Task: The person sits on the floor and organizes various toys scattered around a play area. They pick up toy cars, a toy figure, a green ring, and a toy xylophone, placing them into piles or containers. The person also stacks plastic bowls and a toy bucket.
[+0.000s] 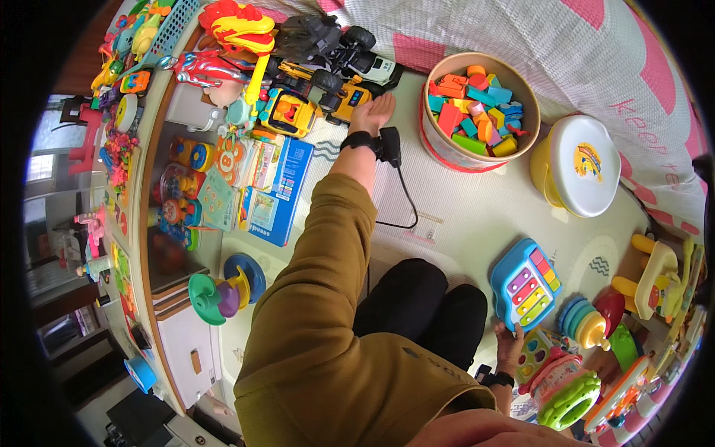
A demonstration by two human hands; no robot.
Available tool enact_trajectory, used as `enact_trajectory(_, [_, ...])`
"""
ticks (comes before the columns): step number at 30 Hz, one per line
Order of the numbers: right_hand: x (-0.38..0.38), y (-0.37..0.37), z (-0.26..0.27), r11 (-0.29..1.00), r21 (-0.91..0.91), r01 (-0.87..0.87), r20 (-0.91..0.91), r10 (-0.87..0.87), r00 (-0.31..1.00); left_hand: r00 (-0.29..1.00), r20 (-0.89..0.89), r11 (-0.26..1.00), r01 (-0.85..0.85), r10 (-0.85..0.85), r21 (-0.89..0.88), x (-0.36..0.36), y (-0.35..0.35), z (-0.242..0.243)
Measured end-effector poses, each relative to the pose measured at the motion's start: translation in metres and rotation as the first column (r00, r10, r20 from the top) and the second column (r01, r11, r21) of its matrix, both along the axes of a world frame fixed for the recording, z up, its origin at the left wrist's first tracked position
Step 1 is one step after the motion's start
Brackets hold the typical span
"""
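Observation:
My left hand (375, 113) is stretched forward with its palm up and nothing in it, beside a yellow toy construction vehicle (345, 105); whether they touch is unclear. A black strap with a small device and cable is on that wrist. Lower right, my right hand (508, 345) grips the near edge of a blue toy xylophone (505, 296) with coloured keys, its thumb over the rim. That wrist wears a black band too. Between the hands, farther forward, stands a round tub (425, 131) full of coloured building blocks (475, 114).
A yellow bucket with a white lid (597, 162) stands right of the tub. Stacking rings (581, 318) and a green-topped toy drum (570, 399) lie at lower right. At left are books (287, 190), toy vehicles, a spiral ball-run toy (206, 299) and a wood-edged cabinet (162, 290).

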State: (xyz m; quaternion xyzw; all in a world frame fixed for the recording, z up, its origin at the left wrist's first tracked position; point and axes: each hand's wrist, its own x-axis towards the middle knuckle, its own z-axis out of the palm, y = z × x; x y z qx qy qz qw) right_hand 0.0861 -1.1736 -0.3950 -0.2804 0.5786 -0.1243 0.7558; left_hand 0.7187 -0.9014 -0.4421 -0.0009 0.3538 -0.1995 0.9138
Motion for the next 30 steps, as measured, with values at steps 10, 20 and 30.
enact_trajectory(10, [-0.004, 0.0, -0.002, 1.0, -0.002, 0.008, 0.031, -0.008, 0.999, 0.874, 0.075, 0.774, 0.382, -0.481, 0.505, -0.036, -0.004, 0.022])
enact_trajectory(20, [0.007, 0.012, 0.021, 0.999, -0.029, -0.035, -0.029, 0.034, 0.999, 0.484, 0.313, 0.558, 0.525, -0.817, 0.643, -0.119, -0.052, 0.121])
enact_trajectory(30, [0.124, -0.077, 0.094, 0.583, -0.71, -0.395, -0.231, 0.338, 0.912, 0.605, 0.223, 0.581, 0.496, -0.765, 0.646, -0.123, -0.118, 0.107])
